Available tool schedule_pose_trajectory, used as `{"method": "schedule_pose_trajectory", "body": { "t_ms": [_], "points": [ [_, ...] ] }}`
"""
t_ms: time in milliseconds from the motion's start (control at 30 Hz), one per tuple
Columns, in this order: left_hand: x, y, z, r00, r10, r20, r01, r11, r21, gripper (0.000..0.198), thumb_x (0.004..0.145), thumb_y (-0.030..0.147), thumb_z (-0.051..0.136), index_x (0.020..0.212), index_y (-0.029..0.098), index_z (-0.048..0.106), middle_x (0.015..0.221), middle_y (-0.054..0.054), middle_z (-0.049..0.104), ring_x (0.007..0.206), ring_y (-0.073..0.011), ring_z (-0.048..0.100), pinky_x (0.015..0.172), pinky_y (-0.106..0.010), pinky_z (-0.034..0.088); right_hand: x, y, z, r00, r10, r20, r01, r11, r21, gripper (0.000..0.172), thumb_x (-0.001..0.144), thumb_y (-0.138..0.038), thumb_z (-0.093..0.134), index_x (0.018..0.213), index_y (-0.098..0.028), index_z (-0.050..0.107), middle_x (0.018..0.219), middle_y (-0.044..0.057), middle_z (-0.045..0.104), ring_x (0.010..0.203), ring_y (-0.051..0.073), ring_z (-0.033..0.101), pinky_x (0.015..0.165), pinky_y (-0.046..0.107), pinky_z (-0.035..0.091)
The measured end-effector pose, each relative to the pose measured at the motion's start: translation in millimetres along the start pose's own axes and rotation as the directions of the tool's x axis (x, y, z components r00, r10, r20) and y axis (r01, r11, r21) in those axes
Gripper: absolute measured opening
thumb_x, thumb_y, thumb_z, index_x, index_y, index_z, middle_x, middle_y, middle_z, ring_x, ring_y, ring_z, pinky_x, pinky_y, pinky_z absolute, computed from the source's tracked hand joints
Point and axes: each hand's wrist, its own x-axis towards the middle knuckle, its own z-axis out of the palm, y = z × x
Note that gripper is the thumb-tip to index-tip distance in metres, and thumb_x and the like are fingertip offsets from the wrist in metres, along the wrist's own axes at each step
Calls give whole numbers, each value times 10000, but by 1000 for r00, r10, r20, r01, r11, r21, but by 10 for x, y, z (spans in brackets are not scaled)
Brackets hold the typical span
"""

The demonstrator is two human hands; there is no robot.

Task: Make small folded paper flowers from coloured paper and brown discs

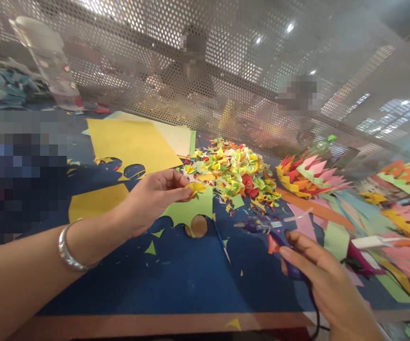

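Toward the surface's (190, 279) far edge we had cut pieces (240, 168) heaped and yellow sheet (130, 137) left, while over its middle our left fingers (181, 193) pinched a yellow piece (198, 189), our right fingers (299, 260) gripping a glue gun (259, 224).

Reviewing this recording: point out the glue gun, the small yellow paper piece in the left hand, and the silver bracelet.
Glue gun (260, 224): head view, on its barrel.
Yellow paper piece (198, 189): head view, on its visible middle.
Silver bracelet (64, 252): head view, on its band.
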Motion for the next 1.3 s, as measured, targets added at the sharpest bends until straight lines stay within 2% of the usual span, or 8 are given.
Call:
{"method": "schedule_pose_trajectory", "body": {
  "t_ms": [167,300,400,700,867,1033,1133,1300],
  "points": [
    [0,9,-1,1000,-21,-22,22,999,30,227,713,323,815,750,185,639,758,-14,649,746,-160,579,712,-287,437,28,-182,62,994,35,99,-69,929,365,272,782,-445,739,897,-208,667,680,13,560,561,131,473,500,234,392],
    [1,0,4,999,-27,26,26,999,28,220,718,288,809,769,168,632,749,-14,660,722,-141,598,714,-282,456,127,-323,177,967,-72,245,-58,873,485,321,780,-519,669,880,-215,642,730,-5,413,506,103,284,447,259,328],
    [-2,-17,10,998,-28,63,24,998,61,235,717,270,806,805,167,615,782,-18,679,746,-142,630,730,-286,473,224,-431,284,956,-121,268,-39,851,524,330,806,-542,606,932,-237,594,743,-35,303,515,106,149,424,246,260],
    [-38,15,28,991,-91,98,89,996,23,233,703,239,815,744,159,600,723,2,650,707,-117,616,689,-250,452,394,-656,530,868,-282,409,-27,795,605,232,833,-429,623,764,-221,548,697,-51,284,496,99,163,426,236,255],
    [-34,4,9,983,-109,147,103,994,46,185,729,256,789,726,158,632,743,-36,696,720,-142,645,689,-261,470,383,-612,577,904,-269,332,102,891,442,235,852,-402,645,761,-196,579,617,-32,411,505,110,327,468,257,300],
    [-27,4,13,984,-78,159,48,982,184,150,759,276,749,731,168,648,722,-34,704,670,-136,646,650,-255,495,293,-508,569,954,-241,180,241,970,19,349,865,-449,659,655,-193,549,603,-4,505,579,148,465,527,275,371],
    [-30,17,16,985,-74,158,34,970,239,141,766,276,729,732,167,645,726,-47,715,677,-151,666,664,-271,518,242,-510,568,909,-358,212,399,895,-201,334,890,-429,626,648,-202,582,621,-3,558,616,168,521,607,289,457],
    [-41,19,-11,985,-18,172,-45,934,354,128,812,290,664,758,176,640,731,-50,717,681,-168,672,650,-290,521,219,-507,598,827,-482,291,560,759,-334,180,931,-338,584,832,-216,672,796,1,695,772,189,626,778,302,524]
  ]
}}
